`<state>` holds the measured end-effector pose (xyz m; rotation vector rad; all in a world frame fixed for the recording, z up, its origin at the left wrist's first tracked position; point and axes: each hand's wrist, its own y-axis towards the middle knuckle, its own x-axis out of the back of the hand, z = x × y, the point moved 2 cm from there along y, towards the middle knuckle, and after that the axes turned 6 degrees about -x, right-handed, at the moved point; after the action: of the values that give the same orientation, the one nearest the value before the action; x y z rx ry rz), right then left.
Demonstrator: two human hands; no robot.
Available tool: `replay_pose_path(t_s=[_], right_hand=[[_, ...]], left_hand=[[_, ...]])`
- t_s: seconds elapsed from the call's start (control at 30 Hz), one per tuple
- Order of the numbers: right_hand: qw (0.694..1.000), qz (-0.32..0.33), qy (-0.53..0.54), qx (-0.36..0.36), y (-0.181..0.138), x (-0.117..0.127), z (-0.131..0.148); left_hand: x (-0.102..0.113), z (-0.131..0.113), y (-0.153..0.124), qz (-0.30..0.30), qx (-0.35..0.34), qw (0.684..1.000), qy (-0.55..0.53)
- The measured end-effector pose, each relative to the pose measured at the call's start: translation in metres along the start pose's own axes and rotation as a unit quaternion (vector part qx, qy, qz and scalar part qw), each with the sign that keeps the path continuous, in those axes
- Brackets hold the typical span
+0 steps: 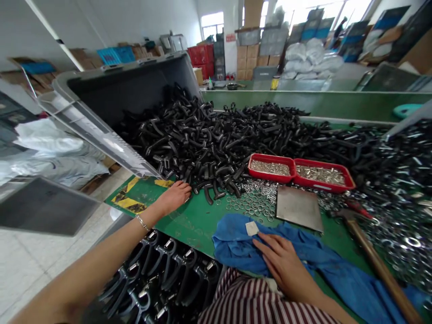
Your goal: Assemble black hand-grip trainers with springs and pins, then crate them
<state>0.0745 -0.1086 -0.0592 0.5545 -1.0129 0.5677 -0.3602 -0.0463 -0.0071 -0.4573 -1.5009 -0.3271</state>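
My left hand (177,196) is at the near edge of a pile of black curved handle-like parts (216,144), its fingers bent and pressed together. What they hold, if anything, is hidden under them. My right hand (283,261) lies flat on a crumpled blue cloth (232,245), fingers stretched out. By its fingertips a small pale square (251,228) rests on the cloth. Beyond the cloth are a flat metal plate (299,208) and scattered metal rings (253,204). Two red trays (270,177) of small metal pieces stand behind these.
A large grey bin (111,139) lies tipped on its side at the left, spilling black parts. A wooden-handled hammer (374,256) lies at the right beside many loose metal pieces (405,225). Below the green table edge, a container holds black forked assemblies (168,270) near my lap.
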Motion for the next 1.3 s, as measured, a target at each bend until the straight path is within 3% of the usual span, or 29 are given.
replay_pose_path(t_s=[0.1, 0.17, 0.23, 0.3, 0.37, 0.5, 0.6, 0.7, 0.77, 0.87, 0.97, 1.03, 1.13, 1.2, 1.27, 1.3], right_hand=[[1.0, 0.0, -0.016, -0.026, 0.007, 0.002, -0.018], [0.999, -0.006, -0.012, -0.029, 0.013, 0.002, -0.024], [0.999, -0.014, -0.007, -0.029, 0.018, 0.002, -0.026], [1.0, -0.017, 0.002, -0.025, 0.018, 0.003, -0.026], [1.0, -0.011, 0.011, -0.018, 0.016, 0.004, -0.027], [1.0, -0.005, 0.017, -0.003, 0.007, -0.001, -0.034], [1.0, -0.005, 0.011, 0.012, -0.004, -0.013, -0.044], [0.997, 0.001, 0.012, 0.079, -0.015, -0.021, -0.054], [0.992, 0.011, 0.033, 0.119, -0.02, -0.019, -0.06], [0.992, 0.026, 0.046, 0.119, -0.015, -0.011, -0.064], [0.995, 0.036, 0.02, 0.094, 0.008, -0.005, -0.057], [0.995, 0.05, 0.025, 0.084, 0.028, -0.001, -0.048], [0.987, 0.063, 0.09, 0.12, 0.044, 0.024, -0.043], [0.98, 0.045, 0.15, 0.124, 0.038, 0.054, -0.059], [0.981, -0.016, 0.195, 0.009, 0.018, 0.089, -0.1], [0.977, -0.075, 0.191, -0.064, 0.004, 0.107, -0.13]], left_hand=[[0.007, -0.015, 0.014, -0.101, 0.114, 0.984, -0.093], [0.012, -0.04, 0.035, -0.21, 0.204, 0.939, -0.181], [0.014, -0.075, 0.069, -0.273, 0.213, 0.898, -0.272], [0.013, -0.113, 0.112, -0.251, 0.143, 0.898, -0.333], [0.009, -0.143, 0.154, -0.194, 0.07, 0.921, -0.331], [-0.001, -0.168, 0.211, -0.046, 0.054, 0.982, -0.175], [-0.003, -0.174, 0.227, 0.0, 0.057, 0.991, -0.121], [-0.007, -0.179, 0.232, 0.016, 0.049, 0.994, -0.092], [-0.011, -0.181, 0.234, 0.038, 0.039, 0.998, -0.041], [-0.016, -0.182, 0.238, 0.054, 0.025, 0.998, 0.008], [-0.013, -0.183, 0.243, 0.029, 0.056, 0.998, -0.018], [-0.004, -0.185, 0.246, -0.031, 0.097, 0.992, -0.074], [0.011, -0.196, 0.244, -0.141, 0.138, 0.954, -0.227], [0.018, -0.206, 0.236, -0.183, 0.158, 0.9, -0.363], [0.021, -0.217, 0.226, -0.193, 0.178, 0.83, -0.492], [0.021, -0.223, 0.222, -0.189, 0.183, 0.793, -0.549]])
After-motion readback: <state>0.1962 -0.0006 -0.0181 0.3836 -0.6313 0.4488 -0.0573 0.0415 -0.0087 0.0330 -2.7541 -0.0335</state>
